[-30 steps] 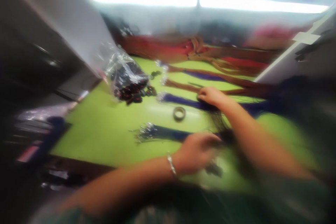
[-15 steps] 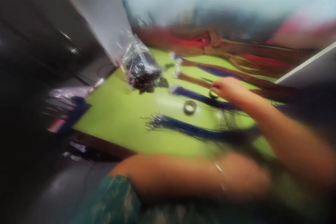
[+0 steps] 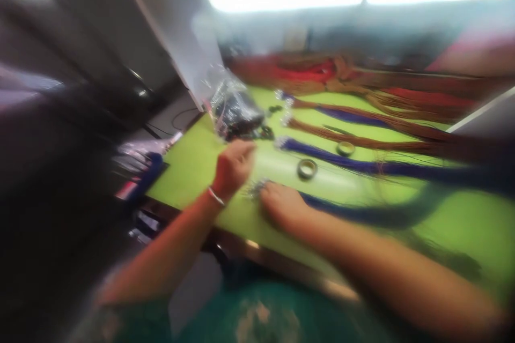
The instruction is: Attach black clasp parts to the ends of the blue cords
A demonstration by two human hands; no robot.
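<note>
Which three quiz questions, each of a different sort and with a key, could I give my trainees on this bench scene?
1. True or false: the bracelet is on the wrist of the right hand.
2. How many tape rolls lie on the green table?
3. Where is the right hand?
A) Inside the plastic bag
B) At the silvery end of the near blue bundle
C) On the red bundle at the back

Key: 1. False; the bracelet is on the wrist of the left hand. 2. Two. 3. B.
</note>
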